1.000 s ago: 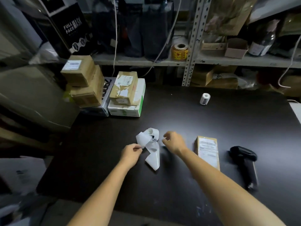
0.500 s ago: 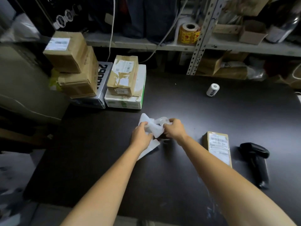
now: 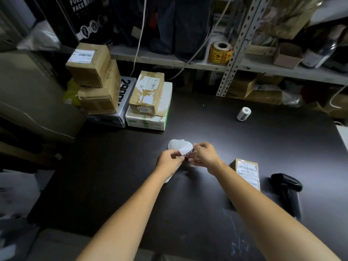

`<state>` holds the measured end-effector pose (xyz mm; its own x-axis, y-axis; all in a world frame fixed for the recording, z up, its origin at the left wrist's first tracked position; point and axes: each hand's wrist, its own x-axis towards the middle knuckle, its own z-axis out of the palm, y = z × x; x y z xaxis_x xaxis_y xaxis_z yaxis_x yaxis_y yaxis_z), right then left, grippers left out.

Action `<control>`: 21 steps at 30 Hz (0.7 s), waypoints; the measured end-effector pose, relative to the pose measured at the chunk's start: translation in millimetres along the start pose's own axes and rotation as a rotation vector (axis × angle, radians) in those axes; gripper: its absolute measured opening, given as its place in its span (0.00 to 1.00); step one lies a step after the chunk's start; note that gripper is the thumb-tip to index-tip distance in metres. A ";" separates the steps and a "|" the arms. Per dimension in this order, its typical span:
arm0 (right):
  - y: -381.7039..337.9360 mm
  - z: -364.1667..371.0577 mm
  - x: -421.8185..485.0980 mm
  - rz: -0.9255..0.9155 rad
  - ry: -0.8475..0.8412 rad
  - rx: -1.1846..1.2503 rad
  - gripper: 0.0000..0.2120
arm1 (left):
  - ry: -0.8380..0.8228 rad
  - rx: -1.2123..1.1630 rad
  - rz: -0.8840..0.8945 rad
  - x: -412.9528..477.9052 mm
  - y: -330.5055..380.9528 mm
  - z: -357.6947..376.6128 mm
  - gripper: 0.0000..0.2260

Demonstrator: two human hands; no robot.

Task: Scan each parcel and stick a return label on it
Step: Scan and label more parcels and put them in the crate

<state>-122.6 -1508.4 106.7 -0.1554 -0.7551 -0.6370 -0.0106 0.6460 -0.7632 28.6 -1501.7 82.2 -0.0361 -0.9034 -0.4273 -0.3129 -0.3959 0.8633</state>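
Peeling a return label (image 3: pixel 189 152) off its backing strip (image 3: pixel 176 145), held up just above mid-desk. Pinching the backing w/ left grip (image 3: pixel 168 161), thumb + fingertips. Pinching the printed label's edge w/ right grip (image 3: pixel 204 157). Both clenched on paper, neither free.

Handling, as a judgement: thin, feather-light, floppy. Sticky on one face, so apt to curl and cling to itself or to skin. Best taken by one corner only, adhesive side away from fingers, kept taut on the way over. Backing prob. slick and waxy, so needs a firm pinch near the peel line, not at the loose tail.

Target parcel (image 3: pixel 247 173) flat on the desk (image 3: pixel 207 194) to the right, beside the right forearm, shipping label up. Looks small, stiff, light. Scanner (image 3: pixel 287 185) lying just past it, apart. Can't tell whether scan is done.

Room: open dark desk betw. hands and parcel, short sideways carry. Box stack (image 3: pixel 148 95) at far left and small label roll (image 3: pixel 243 113) at far right, both well apart from hands. Near desk edge under the forearms, right edge beyond the scanner. Worth pressing the label down w/o shoving parcel toward scanner.
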 end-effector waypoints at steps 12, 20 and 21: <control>-4.6 -18.6 -18.2 -0.157 -0.060 -0.048 0.07 | 0.017 -0.052 0.014 -6.0 8.7 -2.0 0.10; -2.7 -21.3 -15.9 -0.488 0.195 -0.620 0.09 | 0.017 -0.018 0.020 -9.3 2.9 8.1 0.10; -3.8 -20.3 -16.4 -0.539 0.155 -0.678 0.07 | 0.008 -0.021 0.025 -9.8 3.0 8.4 0.11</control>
<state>-140.0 -1496.2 122.2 -0.0924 -0.9845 -0.1492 -0.6976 0.1709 -0.6957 20.1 -1492.6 86.7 -0.0359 -0.9143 -0.4035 -0.2917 -0.3765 0.8793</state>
